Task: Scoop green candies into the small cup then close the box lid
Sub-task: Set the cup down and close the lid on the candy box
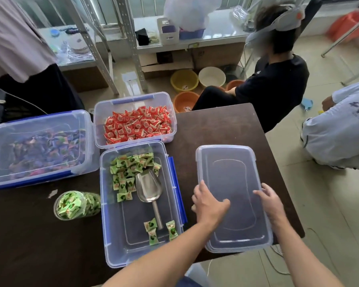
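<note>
The clear box (pixel 112 241) with blue latches stands open on the dark table, holding green candies (pixel 129 172) at its far end and three loose ones near the front. A metal scoop (pixel 148 188) lies inside it. The small clear cup (pixel 71 205), full of green candies, lies to the box's left. The clear lid (pixel 234 175) lies flat to the box's right. My left hand (pixel 209 204) rests over the lid's left edge, thumb spread. My right hand (pixel 269 201) touches the lid's right edge with fingers bent over the rim.
A box of red candies (pixel 135 123) stands open behind the green box. A lidded box of purple candies (pixel 37 148) sits at the left. People sit and crouch beyond the table (pixel 226 125) at the right; another stands at the far left. Basins lie on the floor.
</note>
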Motion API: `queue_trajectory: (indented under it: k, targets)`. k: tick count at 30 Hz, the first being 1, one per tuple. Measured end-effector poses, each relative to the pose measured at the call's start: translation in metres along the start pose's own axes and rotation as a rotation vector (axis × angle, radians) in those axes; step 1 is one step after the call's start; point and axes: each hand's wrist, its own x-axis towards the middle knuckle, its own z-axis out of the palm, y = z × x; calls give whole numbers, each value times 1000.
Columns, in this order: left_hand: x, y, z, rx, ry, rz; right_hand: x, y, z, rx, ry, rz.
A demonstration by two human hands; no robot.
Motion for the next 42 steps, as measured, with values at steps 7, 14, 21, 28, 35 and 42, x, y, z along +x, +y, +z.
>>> queue_trajectory:
  k: [7,14,21,28,35,42]
  targets:
    - [-62,-20,-39,-169,189,141,-49,-61,-19,-134,-16,-272]
    - [-90,-124,-168,-276,456,-35,-112,-94,119,-426,-355,-620]
    - [-48,-188,-216,-242,436,-50,-122,-91,199,-500,-377,-619]
    - [-29,-198,-209,-199,344,19,-126,-82,200,-546,-332,-618]
    - [-33,-207,-195,-174,389,30,-127,-77,192,-599,-351,-625]
    - [-53,-225,-171,-40,384,40,-137,-31,175,-597,-319,-583]
